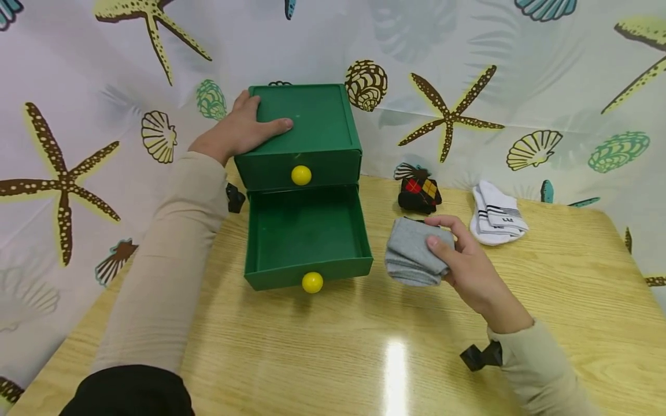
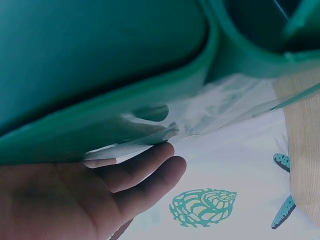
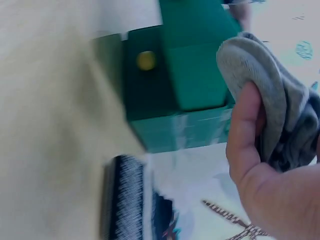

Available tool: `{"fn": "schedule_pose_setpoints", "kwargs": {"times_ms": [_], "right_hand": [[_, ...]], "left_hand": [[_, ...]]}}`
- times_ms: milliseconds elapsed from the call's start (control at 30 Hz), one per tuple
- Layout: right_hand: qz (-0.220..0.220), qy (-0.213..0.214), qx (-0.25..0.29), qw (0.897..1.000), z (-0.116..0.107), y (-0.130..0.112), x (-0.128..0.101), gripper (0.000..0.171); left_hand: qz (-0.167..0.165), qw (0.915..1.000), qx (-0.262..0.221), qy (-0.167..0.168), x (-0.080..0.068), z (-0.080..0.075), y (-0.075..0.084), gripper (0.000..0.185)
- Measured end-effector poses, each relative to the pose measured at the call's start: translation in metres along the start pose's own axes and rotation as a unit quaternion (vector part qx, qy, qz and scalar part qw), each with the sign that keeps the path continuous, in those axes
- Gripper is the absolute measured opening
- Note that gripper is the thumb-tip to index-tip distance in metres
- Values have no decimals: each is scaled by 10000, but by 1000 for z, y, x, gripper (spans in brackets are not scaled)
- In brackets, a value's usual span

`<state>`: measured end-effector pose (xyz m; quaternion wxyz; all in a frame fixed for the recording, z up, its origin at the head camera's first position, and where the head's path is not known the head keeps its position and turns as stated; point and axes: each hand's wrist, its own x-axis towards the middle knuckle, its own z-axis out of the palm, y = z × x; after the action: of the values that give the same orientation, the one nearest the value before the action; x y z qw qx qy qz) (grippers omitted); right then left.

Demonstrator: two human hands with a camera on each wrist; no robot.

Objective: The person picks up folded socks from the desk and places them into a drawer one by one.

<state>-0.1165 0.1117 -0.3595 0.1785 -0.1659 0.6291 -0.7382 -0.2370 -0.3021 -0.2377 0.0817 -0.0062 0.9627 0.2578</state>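
A small green drawer cabinet (image 1: pixel 307 118) stands against the patterned cloth. Its lower drawer (image 1: pixel 307 228), with a yellow knob, is pulled out and bare inside; the upper one is closed. My left hand (image 1: pixel 241 130) rests on the cabinet's top left edge, thumb on top. In the left wrist view its extended fingers (image 2: pixel 150 185) lie along the cabinet's side. To the right of the open drawer, my right hand (image 1: pixel 470 266) holds folded grey socks (image 1: pixel 418 251) above the table, thumb on top. The right wrist view shows the socks' folded layers (image 3: pixel 260 85) between thumb and fingers.
Behind the right hand, dark argyle socks (image 1: pixel 419 193) lie folded near the cloth. Folded white socks (image 1: pixel 496 214) with black stripes lie farther right. The wooden table (image 1: pixel 333 352) meets the hanging cloth (image 1: pixel 468 52) at the back.
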Motion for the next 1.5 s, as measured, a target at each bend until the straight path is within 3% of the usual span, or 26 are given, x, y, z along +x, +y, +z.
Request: {"fn": "schedule_pose_setpoints", "kwargs": {"times_ms": [133, 300, 367, 467, 600, 667, 833, 933, 1000, 1033, 1100, 1367, 1433, 1500], "right_hand": [[-75, 3, 155, 9999, 10, -17, 19, 24], [171, -437, 170, 9988, 38, -33, 49, 28], [250, -656, -74, 9975, 51, -36, 62, 34], [274, -1010, -942, 9900, 73, -37, 79, 39], [145, -1492, -2525, 9559, 103, -37, 98, 36], [81, -1629, -3053, 9382, 116, -36, 104, 35], [475, -1884, -3363, 9215, 139, -30, 114, 45], [644, -2009, -3958, 8938, 144, -25, 118, 52], [599, -2034, -4438, 8707, 145, -23, 118, 51], [554, -2016, -4584, 8638, 146, -22, 118, 48], [506, -2028, -4602, 8628, 148, -20, 118, 43], [594, -2075, -4165, 8831, 146, -19, 114, 40], [521, -1975, -4024, 8924, 143, -21, 111, 39], [371, -1767, -3659, 9130, 135, -25, 107, 37]], "left_hand": [[-29, 10000, -10, 6, 0, 0, -2, 104], [-67, 10000, -16, -8, 0, -1, -5, 104], [-57, 10000, -18, -15, 0, 0, -5, 104], [-41, 10000, -44, 0, 0, 1, -5, 104], [-73, 10000, -49, 25, -1, 2, -3, 103], [-82, 9999, -42, 40, -1, 3, -2, 103], [-42, 9999, -45, 101, -1, 3, -2, 103], [-36, 9999, -54, 103, -1, 2, -2, 103], [-57, 9999, -66, 103, -2, 2, -1, 103], [-64, 9999, -70, 105, -2, 2, -1, 103], [-68, 9999, -74, 118, -3, 3, 0, 103], [-44, 9999, -71, 113, -2, 2, 1, 102], [-63, 9999, -72, 108, -2, 2, 1, 102], [-71, 9999, -97, 86, -2, 3, 2, 102]]}}
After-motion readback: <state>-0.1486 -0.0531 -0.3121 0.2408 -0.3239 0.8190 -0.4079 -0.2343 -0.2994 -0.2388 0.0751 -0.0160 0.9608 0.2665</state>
